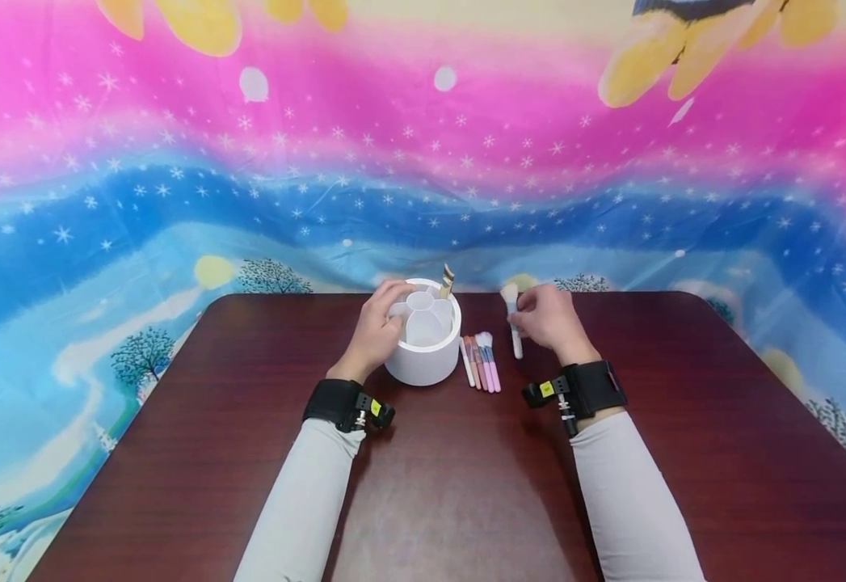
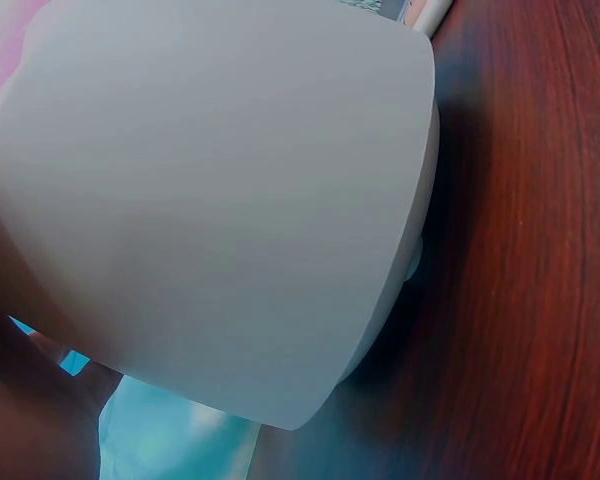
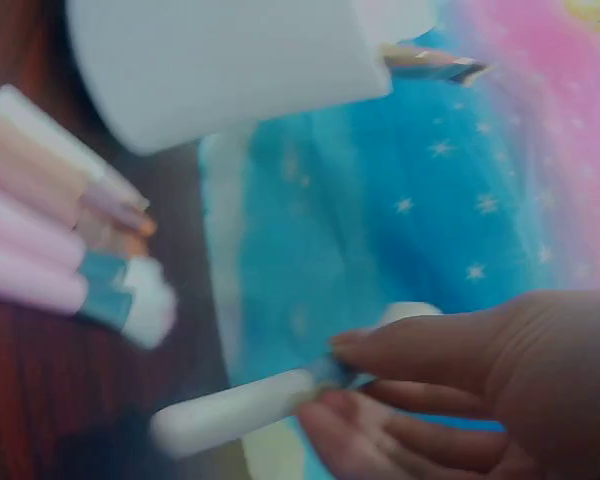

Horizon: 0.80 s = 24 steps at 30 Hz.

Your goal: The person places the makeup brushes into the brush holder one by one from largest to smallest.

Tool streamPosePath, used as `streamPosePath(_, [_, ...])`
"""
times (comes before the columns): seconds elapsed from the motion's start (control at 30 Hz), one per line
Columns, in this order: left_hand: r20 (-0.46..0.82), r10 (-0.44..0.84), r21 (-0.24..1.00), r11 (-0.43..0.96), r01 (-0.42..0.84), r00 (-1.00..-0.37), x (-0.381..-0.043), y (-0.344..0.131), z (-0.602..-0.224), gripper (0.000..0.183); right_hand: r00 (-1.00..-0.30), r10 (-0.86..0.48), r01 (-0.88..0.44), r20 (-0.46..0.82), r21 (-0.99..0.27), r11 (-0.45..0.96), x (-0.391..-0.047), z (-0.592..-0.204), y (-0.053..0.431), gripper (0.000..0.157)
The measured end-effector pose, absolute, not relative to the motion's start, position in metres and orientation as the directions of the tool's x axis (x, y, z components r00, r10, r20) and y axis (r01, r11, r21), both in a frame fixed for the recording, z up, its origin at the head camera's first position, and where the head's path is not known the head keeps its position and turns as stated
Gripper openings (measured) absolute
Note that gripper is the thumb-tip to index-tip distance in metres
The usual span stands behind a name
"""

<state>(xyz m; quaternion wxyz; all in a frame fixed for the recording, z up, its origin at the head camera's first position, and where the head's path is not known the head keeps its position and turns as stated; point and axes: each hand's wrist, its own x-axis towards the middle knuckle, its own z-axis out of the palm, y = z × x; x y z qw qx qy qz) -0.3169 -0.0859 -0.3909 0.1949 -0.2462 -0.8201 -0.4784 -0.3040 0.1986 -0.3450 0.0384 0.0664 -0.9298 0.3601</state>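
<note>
A white round makeup brush holder (image 1: 423,368) with several compartments stands on the table, and its pale wall (image 2: 230,200) fills most of the left wrist view. My left hand (image 1: 375,327) grips its left rim, fingers over the top. One gold-coloured item (image 1: 447,280) pokes up from the back compartment. Right of the holder, my right hand (image 1: 549,319) pinches a makeup brush (image 1: 515,339) near its middle, bristles up. In the right wrist view the brush's white handle (image 3: 230,410) tilts out from between thumb and fingers.
Several makeup brushes (image 1: 490,368) with white, peach and pink handles lie side by side just right of the holder. Dark reddish-brown wood forms the table (image 1: 437,485). Behind its far edge hangs a colourful printed cloth (image 1: 393,178).
</note>
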Motion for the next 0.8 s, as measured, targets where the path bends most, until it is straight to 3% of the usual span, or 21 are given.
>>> streamPosePath(0.2, [0.565,0.213,0.679,0.429,0.596,-0.797,-0.318,-0.086,-0.39,0.056,-0.936,-0.083,-0.322,0.341,-0.743,0.587,-0.302,-0.329,0.186,0.016])
streamPosePath(0.47, [0.573,0.215,0.683,0.408,0.605,-0.791,-0.318,-0.086,-0.391,0.055,-0.859,-0.061,-0.492,0.507,-0.79,0.366,-0.291,-0.313,0.167,0.02])
streamPosePath(0.8, [0.585,0.221,0.679,0.392,0.62,-0.78,-0.319,-0.087,-0.393,0.056,-0.762,-0.026,-0.62,0.647,-0.718,0.316,-0.268,-0.3,0.14,0.02])
